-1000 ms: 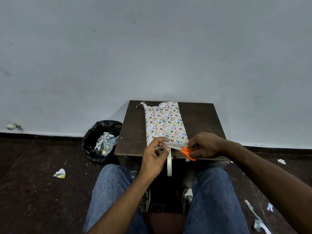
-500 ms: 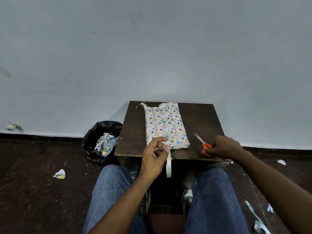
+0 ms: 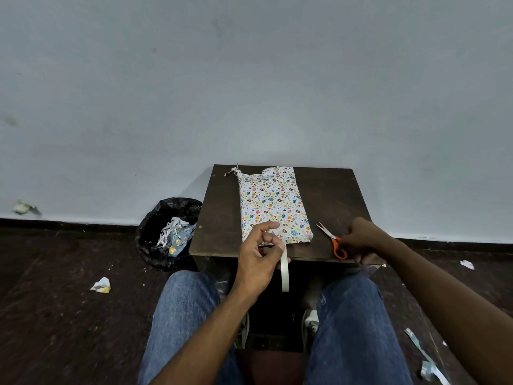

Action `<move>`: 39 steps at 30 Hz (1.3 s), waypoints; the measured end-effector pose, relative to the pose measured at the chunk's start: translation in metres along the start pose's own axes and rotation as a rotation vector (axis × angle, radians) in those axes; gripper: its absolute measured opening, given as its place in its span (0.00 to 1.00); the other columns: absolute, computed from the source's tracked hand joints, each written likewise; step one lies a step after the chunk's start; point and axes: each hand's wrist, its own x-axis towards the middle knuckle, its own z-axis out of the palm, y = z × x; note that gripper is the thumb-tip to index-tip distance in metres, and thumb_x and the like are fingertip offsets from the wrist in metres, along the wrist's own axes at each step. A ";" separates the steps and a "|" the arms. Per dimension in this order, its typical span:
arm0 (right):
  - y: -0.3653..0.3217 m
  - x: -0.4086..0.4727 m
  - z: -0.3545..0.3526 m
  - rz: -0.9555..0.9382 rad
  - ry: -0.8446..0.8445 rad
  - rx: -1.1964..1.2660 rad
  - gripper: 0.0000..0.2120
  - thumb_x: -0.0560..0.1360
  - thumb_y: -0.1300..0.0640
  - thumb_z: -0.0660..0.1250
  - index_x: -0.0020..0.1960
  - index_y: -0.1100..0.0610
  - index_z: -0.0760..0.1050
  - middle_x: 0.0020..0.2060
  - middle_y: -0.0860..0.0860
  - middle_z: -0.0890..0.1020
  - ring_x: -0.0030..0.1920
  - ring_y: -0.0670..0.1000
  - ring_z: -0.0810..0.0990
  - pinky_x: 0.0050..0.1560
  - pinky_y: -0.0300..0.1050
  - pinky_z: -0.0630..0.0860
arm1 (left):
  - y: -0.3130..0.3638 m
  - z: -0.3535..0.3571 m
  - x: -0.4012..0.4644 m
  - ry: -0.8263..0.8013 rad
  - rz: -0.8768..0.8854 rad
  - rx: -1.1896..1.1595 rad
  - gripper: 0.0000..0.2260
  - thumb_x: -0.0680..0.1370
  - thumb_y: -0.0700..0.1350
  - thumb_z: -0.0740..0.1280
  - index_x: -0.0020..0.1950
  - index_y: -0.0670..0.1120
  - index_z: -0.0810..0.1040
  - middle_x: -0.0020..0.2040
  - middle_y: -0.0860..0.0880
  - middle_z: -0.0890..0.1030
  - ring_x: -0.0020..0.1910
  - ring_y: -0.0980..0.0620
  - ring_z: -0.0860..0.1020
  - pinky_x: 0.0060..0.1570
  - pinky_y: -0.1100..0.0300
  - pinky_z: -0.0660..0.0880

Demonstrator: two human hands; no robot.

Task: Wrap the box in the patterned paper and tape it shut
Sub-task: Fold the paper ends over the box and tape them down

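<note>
Head view: scissors (image 3: 331, 240) now rest on table (image 3: 222, 218).

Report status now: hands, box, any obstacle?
Left hand pinches tape. Right hand on scissors, table edge. Box wrapped, far end loose. No obstacle.

Long flat box wrapped in white patterned paper (image 3: 273, 205) printed with small colourful motifs, lying flat lengthwise just beyond the left hand (image 3: 259, 259), far end paper ragged and twisted, roll of white tape (image 3: 284, 269) hanging on edge from that hand's fingers
</note>
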 end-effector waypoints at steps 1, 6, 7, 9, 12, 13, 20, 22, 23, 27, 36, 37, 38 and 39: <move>-0.004 -0.002 0.001 -0.102 -0.008 0.030 0.08 0.73 0.59 0.73 0.37 0.61 0.77 0.27 0.54 0.82 0.31 0.58 0.83 0.29 0.45 0.78 | 0.000 0.001 0.000 0.008 -0.003 -0.008 0.18 0.76 0.29 0.67 0.57 0.49 0.76 0.39 0.45 0.77 0.37 0.50 0.74 0.36 0.71 0.71; -0.042 -0.043 0.021 -0.418 -0.423 0.364 0.13 0.77 0.53 0.70 0.51 0.64 0.81 0.40 0.52 0.83 0.42 0.46 0.81 0.44 0.44 0.80 | 0.001 0.009 0.002 0.045 -0.094 -0.176 0.23 0.76 0.28 0.65 0.66 0.48 0.70 0.39 0.50 0.80 0.39 0.51 0.77 0.39 0.66 0.76; -0.047 -0.047 0.027 -0.449 -0.447 0.380 0.13 0.77 0.51 0.70 0.51 0.63 0.81 0.41 0.51 0.83 0.44 0.44 0.81 0.48 0.43 0.80 | 0.000 0.010 0.002 0.053 -0.098 -0.189 0.24 0.76 0.29 0.66 0.68 0.49 0.69 0.39 0.50 0.80 0.40 0.51 0.77 0.41 0.66 0.76; -0.055 -0.051 0.037 -0.485 -0.418 0.422 0.09 0.75 0.52 0.72 0.45 0.58 0.81 0.38 0.48 0.82 0.42 0.42 0.81 0.49 0.41 0.78 | 0.001 0.009 0.002 0.056 -0.092 -0.206 0.27 0.74 0.33 0.66 0.71 0.49 0.67 0.40 0.51 0.81 0.40 0.52 0.75 0.44 0.66 0.76; -0.061 -0.053 0.048 -0.522 -0.330 0.588 0.04 0.72 0.59 0.75 0.41 0.56 0.80 0.33 0.49 0.82 0.37 0.45 0.80 0.43 0.39 0.76 | 0.004 0.006 0.001 0.033 -0.072 -0.242 0.31 0.70 0.36 0.64 0.73 0.49 0.64 0.40 0.50 0.82 0.41 0.55 0.77 0.47 0.65 0.75; -0.061 -0.053 0.049 -0.559 -0.308 0.634 0.05 0.72 0.63 0.75 0.41 0.57 0.79 0.31 0.47 0.81 0.34 0.45 0.79 0.40 0.37 0.75 | 0.005 0.004 0.002 0.027 -0.059 -0.245 0.32 0.69 0.35 0.64 0.73 0.49 0.63 0.40 0.50 0.82 0.42 0.55 0.78 0.47 0.65 0.75; -0.062 -0.052 0.063 -0.686 0.119 0.393 0.12 0.70 0.55 0.77 0.39 0.47 0.74 0.28 0.45 0.77 0.29 0.43 0.73 0.33 0.45 0.71 | 0.006 0.001 0.002 0.086 0.006 -0.151 0.34 0.70 0.36 0.66 0.74 0.51 0.61 0.42 0.47 0.83 0.43 0.53 0.78 0.49 0.56 0.75; -0.064 -0.052 0.068 -0.669 0.296 0.260 0.12 0.68 0.49 0.75 0.38 0.45 0.70 0.28 0.44 0.78 0.29 0.43 0.74 0.35 0.47 0.73 | 0.005 0.003 0.002 0.116 0.017 -0.149 0.35 0.70 0.37 0.68 0.75 0.50 0.61 0.42 0.46 0.82 0.44 0.54 0.79 0.51 0.53 0.74; -0.066 -0.055 0.070 -0.662 0.374 0.196 0.12 0.69 0.47 0.73 0.38 0.46 0.69 0.28 0.44 0.79 0.30 0.44 0.76 0.36 0.47 0.73 | 0.005 0.005 0.002 0.132 0.017 -0.155 0.36 0.70 0.38 0.69 0.75 0.51 0.60 0.42 0.46 0.82 0.44 0.54 0.79 0.52 0.53 0.74; -0.072 -0.065 0.074 -0.653 0.516 0.056 0.10 0.73 0.45 0.69 0.48 0.49 0.75 0.32 0.45 0.81 0.37 0.50 0.81 0.40 0.48 0.76 | 0.004 0.007 0.005 0.190 0.025 -0.188 0.36 0.69 0.39 0.72 0.73 0.54 0.61 0.41 0.46 0.81 0.42 0.54 0.78 0.50 0.59 0.75; -0.074 -0.066 0.080 -0.717 0.594 0.040 0.18 0.68 0.38 0.57 0.49 0.48 0.75 0.31 0.44 0.79 0.38 0.49 0.81 0.39 0.50 0.76 | 0.008 0.005 0.008 0.224 0.059 -0.178 0.35 0.73 0.28 0.70 0.75 0.49 0.60 0.41 0.44 0.79 0.42 0.59 0.79 0.45 0.69 0.74; -0.074 -0.066 0.080 -0.732 0.602 0.049 0.16 0.69 0.40 0.60 0.49 0.48 0.75 0.30 0.43 0.78 0.37 0.49 0.80 0.38 0.50 0.76 | 0.008 0.004 0.008 0.219 0.056 -0.181 0.36 0.73 0.30 0.71 0.75 0.49 0.60 0.42 0.45 0.80 0.43 0.57 0.79 0.46 0.68 0.75; -0.074 -0.066 0.078 -0.746 0.610 0.059 0.15 0.69 0.42 0.62 0.50 0.49 0.76 0.30 0.43 0.77 0.36 0.49 0.80 0.37 0.50 0.77 | 0.008 0.004 0.008 0.211 0.048 -0.194 0.37 0.73 0.32 0.73 0.76 0.51 0.60 0.42 0.46 0.80 0.45 0.56 0.79 0.47 0.66 0.75; -0.074 -0.066 0.077 -0.759 0.611 0.071 0.15 0.68 0.42 0.62 0.50 0.49 0.76 0.29 0.42 0.77 0.36 0.48 0.80 0.37 0.51 0.77 | 0.007 0.003 0.008 0.196 0.030 -0.220 0.37 0.73 0.34 0.73 0.76 0.52 0.60 0.42 0.48 0.81 0.45 0.55 0.80 0.47 0.64 0.76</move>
